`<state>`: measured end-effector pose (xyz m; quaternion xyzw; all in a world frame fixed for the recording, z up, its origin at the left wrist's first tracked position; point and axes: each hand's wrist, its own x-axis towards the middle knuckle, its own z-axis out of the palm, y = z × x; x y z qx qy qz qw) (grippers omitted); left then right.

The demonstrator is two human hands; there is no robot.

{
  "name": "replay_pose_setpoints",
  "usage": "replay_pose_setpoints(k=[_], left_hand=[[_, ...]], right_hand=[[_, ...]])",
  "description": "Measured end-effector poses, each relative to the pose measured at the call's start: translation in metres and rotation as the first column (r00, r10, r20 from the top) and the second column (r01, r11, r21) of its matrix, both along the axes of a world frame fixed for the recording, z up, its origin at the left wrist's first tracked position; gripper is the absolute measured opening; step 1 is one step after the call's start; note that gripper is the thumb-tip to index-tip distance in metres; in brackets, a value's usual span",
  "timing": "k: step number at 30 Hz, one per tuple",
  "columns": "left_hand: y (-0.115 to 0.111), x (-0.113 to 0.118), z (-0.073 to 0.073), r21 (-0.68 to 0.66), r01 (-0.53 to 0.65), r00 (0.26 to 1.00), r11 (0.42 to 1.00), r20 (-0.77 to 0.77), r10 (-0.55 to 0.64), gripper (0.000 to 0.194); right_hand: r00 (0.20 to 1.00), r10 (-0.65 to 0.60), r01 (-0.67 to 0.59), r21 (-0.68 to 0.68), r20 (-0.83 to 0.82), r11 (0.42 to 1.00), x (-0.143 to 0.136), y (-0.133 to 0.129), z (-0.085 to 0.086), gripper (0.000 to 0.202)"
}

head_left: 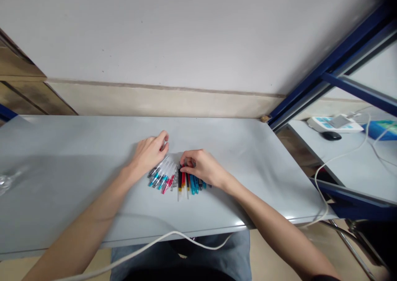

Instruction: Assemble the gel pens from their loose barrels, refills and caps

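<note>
At the far left of the smooth pale-grey tabletop (pixel 217 215), a crumpled piece of clear plastic (pixel 5 183) is seen. The left hand (pixel 145 153) is held just beyond the pens, its fingers curled and its thumb drawn towards the forefinger; a small reddish spot is visible there, but whether anything is gripped cannot be told. Below it, slender clear plastic pen barrels with grey, teal and red ends (pixel 161 177) are fanned out on the tabletop. Just to their right, thin refills with black and red ink and yellowish sections (pixel 183 181) are laid roughly parallel, beside slim teal plastic caps (pixel 194 184). The right hand (pixel 206 167) is bent over the refills and caps, fingers partly closed near the upper ends; a firm grip cannot be confirmed. Such thin, round pieces are judged best taken singly, by a light pinch of thumb and forefinger, with the wrist kept raised so that neighbours are not rolled or the rows mixed. Refill tips should be spared any sideways pressure.
</note>
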<state>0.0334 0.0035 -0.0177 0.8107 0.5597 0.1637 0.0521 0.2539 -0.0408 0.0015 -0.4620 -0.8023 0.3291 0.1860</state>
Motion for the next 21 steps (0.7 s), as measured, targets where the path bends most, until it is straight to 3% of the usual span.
replay_pose_setpoints(k=[9,16,21], left_hand=[[0.004,-0.005,0.004,-0.046,-0.04,0.998,0.998,-0.043,0.038,0.018],[0.006,-0.014,0.012,-0.106,-0.04,0.995,0.994,-0.098,0.03,0.02],[0.01,-0.022,0.012,-0.154,-0.011,1.0,0.988,0.02,0.014,0.014]], right_hand=[[0.999,0.025,-0.026,0.057,0.021,0.998,0.004,0.001,-0.003,0.01],[0.998,-0.045,0.047,0.067,-0.032,0.997,0.008,0.006,0.003,0.004],[0.998,0.038,-0.037,0.018,-0.041,0.999,0.005,0.005,-0.001,0.008]])
